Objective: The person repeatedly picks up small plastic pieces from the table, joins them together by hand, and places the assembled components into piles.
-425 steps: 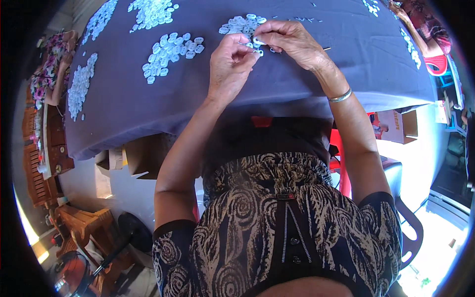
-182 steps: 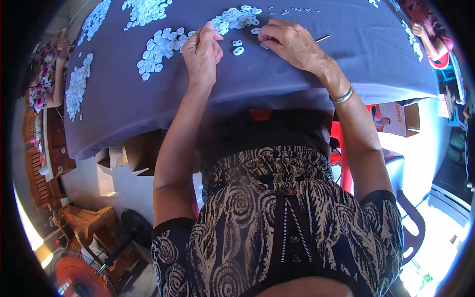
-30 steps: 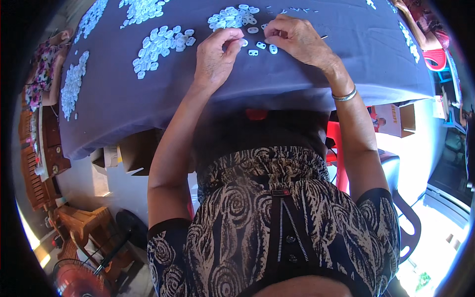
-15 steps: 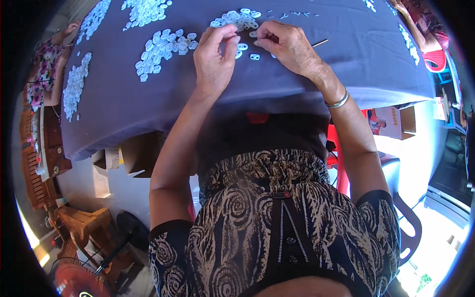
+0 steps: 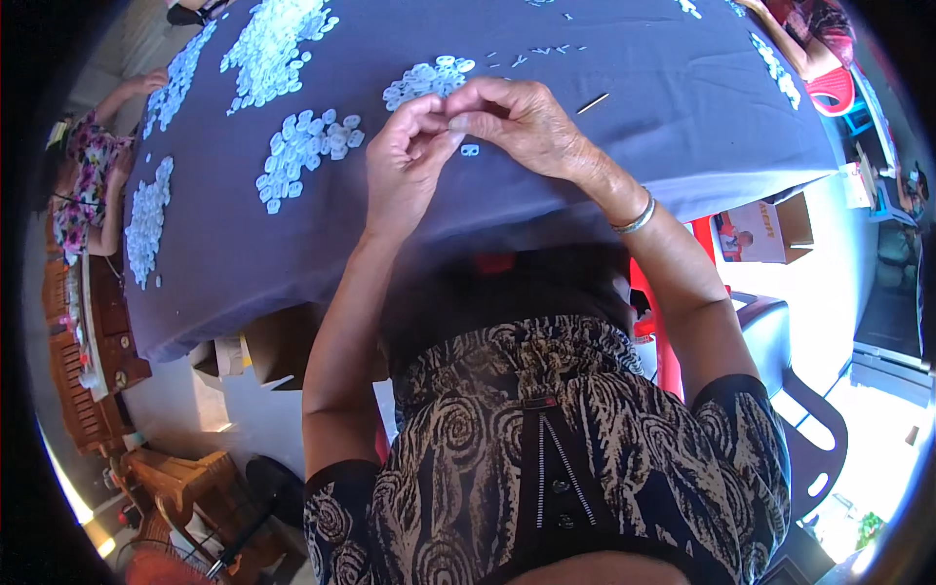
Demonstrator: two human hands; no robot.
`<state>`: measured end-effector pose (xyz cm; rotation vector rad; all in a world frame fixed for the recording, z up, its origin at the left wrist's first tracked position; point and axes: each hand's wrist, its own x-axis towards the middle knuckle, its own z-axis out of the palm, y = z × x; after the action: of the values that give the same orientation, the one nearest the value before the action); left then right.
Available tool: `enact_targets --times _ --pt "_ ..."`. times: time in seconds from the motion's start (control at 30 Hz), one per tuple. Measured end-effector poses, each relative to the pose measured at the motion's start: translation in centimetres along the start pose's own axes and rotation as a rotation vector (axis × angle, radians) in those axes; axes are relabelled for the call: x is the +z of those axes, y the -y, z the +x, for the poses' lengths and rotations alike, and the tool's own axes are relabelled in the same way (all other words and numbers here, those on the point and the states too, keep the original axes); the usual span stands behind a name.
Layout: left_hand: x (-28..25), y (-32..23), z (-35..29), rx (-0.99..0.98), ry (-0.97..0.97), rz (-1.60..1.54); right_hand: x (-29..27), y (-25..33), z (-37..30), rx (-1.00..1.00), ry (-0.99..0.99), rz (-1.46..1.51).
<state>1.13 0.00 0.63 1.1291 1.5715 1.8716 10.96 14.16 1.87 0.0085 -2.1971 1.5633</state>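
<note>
My left hand (image 5: pixel 408 166) and my right hand (image 5: pixel 536 129) meet over the cloth-covered table, thumbs and forefingers pinched together at one spot. Whatever lies between the fingertips is too small and covered to make out. Just under them on the cloth is a single small white plastic piece with two holes (image 5: pixel 470 150). Right behind my fingers spreads a pile of similar white pieces (image 5: pixel 427 82). Another pile of white pieces (image 5: pixel 304 154) lies left of my left hand. To the right of my right hand rests a thin brass-coloured stick (image 5: pixel 593 102).
Several tiny pins (image 5: pixel 546 51) are scattered farther back on the dark cloth (image 5: pixel 682 127). A large heap of white pieces (image 5: pixel 278 54) sits at the far left. Other people's arms reach the table at the left (image 5: pixel 122 93) and far right. Below stands a cardboard box (image 5: pixel 765 229).
My hands, apart before, have come together at the fingertips. The right hand has moved left toward the left one. The whole view has shifted slightly.
</note>
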Motion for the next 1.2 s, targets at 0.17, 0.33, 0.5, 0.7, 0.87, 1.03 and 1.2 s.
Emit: enact_targets --times 0.17,0.33,0.5,0.7,0.87,1.03,1.2 --pt "-0.2 -0.5 0.1 -0.064 -0.043 -0.019 0.2 0.1 -0.1 -0.008 -0.035 -0.037" --pt "-0.2 -0.4 -0.1 -0.051 -0.054 0.048 0.5 0.2 -0.3 0.083 -0.06 -0.076" --pt "-0.1 -0.6 0.0 -0.08 -0.045 0.066 0.6 -0.2 -0.3 0.085 -0.078 -0.081" --pt "-0.9 -0.3 0.2 -0.125 0.039 0.137 -0.6 -0.4 -0.1 0.133 0.032 -0.083" --pt "0.0 -0.6 0.1 -0.142 0.031 0.128 -6.7 -1.3 0.1 0.043 -0.088 -0.381" --pt "0.2 -0.6 -0.3 -0.134 0.009 0.117 -8.8 -2.0 -0.3 0.026 0.009 -0.676" --pt "0.5 -0.2 -0.2 -0.089 0.028 0.112 -9.1 -2.8 -0.7 -0.054 0.112 -0.744"
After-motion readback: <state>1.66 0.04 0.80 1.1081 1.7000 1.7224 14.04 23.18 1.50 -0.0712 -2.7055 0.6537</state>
